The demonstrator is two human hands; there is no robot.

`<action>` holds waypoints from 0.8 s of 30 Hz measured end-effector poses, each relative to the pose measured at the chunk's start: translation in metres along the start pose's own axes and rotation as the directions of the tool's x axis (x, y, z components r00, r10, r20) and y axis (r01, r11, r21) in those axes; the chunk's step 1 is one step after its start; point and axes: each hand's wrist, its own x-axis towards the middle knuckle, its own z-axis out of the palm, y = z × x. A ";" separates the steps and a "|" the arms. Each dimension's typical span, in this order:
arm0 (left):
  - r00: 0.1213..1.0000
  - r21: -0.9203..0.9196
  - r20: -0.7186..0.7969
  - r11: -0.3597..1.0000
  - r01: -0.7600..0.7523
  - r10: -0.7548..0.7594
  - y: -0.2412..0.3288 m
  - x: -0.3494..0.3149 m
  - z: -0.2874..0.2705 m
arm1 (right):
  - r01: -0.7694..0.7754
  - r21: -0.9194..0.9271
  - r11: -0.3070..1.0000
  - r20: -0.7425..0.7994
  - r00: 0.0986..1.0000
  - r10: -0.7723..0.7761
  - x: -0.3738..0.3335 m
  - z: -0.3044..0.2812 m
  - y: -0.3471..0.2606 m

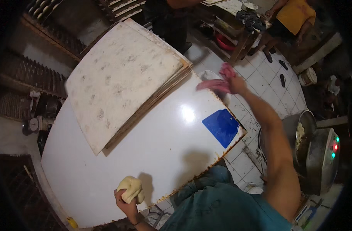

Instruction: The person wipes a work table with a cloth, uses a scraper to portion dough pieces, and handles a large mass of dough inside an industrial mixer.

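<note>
My left hand [126, 205] is closed around a lump of pale yellow dough [130, 188], held over the near left part of the white table [152, 165]. With my arm stretched out to the far right, my right hand [236, 85] grips a pink cloth [217, 84], partly bunched above the fingers and partly trailing leftward over the table's edge. Beneath the cloth, a whitish bucket [209, 76] is partly hidden. Flat on the table near its right corner lies a blue dough scraper [221, 127].
A stack of floury boards [118, 81] covers the table's far left. To my right stands a mixer [318, 154] with dough in its bowl and lit buttons. Two people are beyond the table, one in a yellow shirt [296, 16]. Racks [48, 34] line the left wall.
</note>
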 end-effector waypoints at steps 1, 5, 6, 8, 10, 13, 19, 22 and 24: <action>0.999 -0.079 -0.027 0.997 0.025 -0.028 0.003 -0.004 0.012 | -0.102 0.446 0.889 -0.059 0.988 0.142 0.011 0.004 0.066; 0.952 -0.273 -0.133 0.934 0.230 -0.274 0.031 -0.029 0.066 | -0.082 0.994 0.069 0.035 0.855 0.518 0.027 -0.022 0.126; 0.961 -0.224 -0.146 0.954 0.200 -0.235 0.027 -0.035 0.074 | -0.112 0.993 0.023 0.092 0.904 0.417 0.009 -0.039 0.074; 0.966 -0.191 -0.120 0.960 0.205 -0.230 0.039 -0.038 0.095 | -0.031 0.960 0.279 0.019 0.999 0.043 -0.031 -0.064 -0.013; 0.979 -0.200 -0.069 0.964 0.174 -0.191 0.057 -0.032 0.116 | -0.050 0.977 -0.209 -0.061 0.869 -0.491 -0.073 -0.016 -0.098; 0.998 -0.181 0.012 0.982 0.057 -0.056 0.085 -0.026 0.143 | 0.469 0.883 0.029 -0.246 0.513 -0.823 -0.134 -0.027 -0.215; 0.989 -0.033 0.119 0.995 -0.090 0.093 0.110 -0.034 0.158 | 0.760 0.603 0.244 -0.146 0.406 -0.902 -0.157 0.049 -0.280; 0.998 -0.059 0.055 0.998 -0.025 0.028 0.095 -0.054 0.141 | 0.603 0.547 0.580 -0.119 0.742 -0.659 -0.060 0.028 -0.195; 0.997 -0.029 0.070 0.999 -0.028 0.030 0.086 -0.055 0.135 | 0.252 0.503 0.827 -0.083 0.966 -0.244 0.012 0.039 -0.093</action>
